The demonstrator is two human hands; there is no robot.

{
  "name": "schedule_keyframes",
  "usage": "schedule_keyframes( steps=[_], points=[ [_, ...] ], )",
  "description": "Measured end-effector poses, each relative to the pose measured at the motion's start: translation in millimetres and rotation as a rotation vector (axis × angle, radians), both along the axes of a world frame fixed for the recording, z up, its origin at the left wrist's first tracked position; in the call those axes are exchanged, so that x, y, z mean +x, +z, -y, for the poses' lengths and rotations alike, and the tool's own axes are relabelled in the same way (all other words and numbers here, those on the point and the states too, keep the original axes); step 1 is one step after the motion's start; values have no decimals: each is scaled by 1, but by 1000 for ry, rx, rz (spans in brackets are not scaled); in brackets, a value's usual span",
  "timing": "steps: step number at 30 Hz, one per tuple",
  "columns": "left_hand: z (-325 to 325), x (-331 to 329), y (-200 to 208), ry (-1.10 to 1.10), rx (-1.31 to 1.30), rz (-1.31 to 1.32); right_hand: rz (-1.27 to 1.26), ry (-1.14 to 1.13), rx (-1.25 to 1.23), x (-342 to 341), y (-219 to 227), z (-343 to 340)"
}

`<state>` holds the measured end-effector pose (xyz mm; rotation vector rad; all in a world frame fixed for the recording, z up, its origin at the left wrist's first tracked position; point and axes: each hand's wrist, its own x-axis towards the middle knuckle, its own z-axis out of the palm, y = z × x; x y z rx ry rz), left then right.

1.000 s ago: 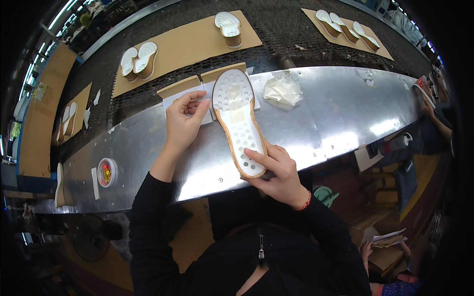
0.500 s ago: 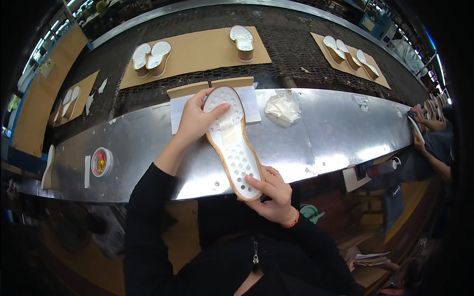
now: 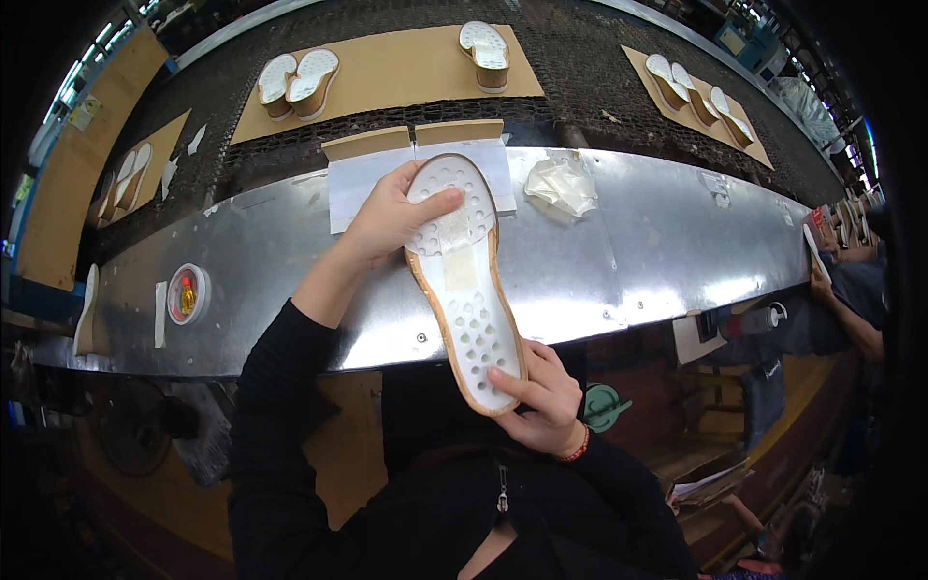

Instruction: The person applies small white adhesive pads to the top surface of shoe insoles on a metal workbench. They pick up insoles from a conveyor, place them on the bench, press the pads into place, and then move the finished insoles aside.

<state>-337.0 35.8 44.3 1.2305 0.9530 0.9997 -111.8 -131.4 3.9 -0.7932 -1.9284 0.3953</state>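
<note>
A shoe sole [image 3: 476,307] is held between both my hands over the front edge of the metal bench. Its upward face is white with round pits, a tan rim runs round it, and a pale strip like tape lies across its middle. My left hand [image 3: 394,215] grips the wider far end, thumb lying on the pitted face and fingers hidden behind the rim. At the narrower near end, my right hand [image 3: 543,401] is closed round the edge, with a fingertip pressing on the pits.
White paper sheets [image 3: 350,193] and crumpled paper [image 3: 561,186] lie on the bench [image 3: 271,261]. A round tub [image 3: 201,294] with red and yellow things stands left, near another sole [image 3: 87,311]. Beyond, cardboard [image 3: 396,70] bears several soles. A co-worker's hand [image 3: 821,287] holds a sole at far right.
The sole's near end has come lower, toward my body, with both hands still on it. The bench and cardboard sit slightly higher in the view.
</note>
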Motion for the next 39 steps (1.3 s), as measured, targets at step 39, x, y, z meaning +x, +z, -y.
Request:
schedule_keyframes(
  steps=[39],
  points=[
    [-24, -9, -18, 267, 398, -287, -17, -103, -110, -13, 11, -36]
  ],
)
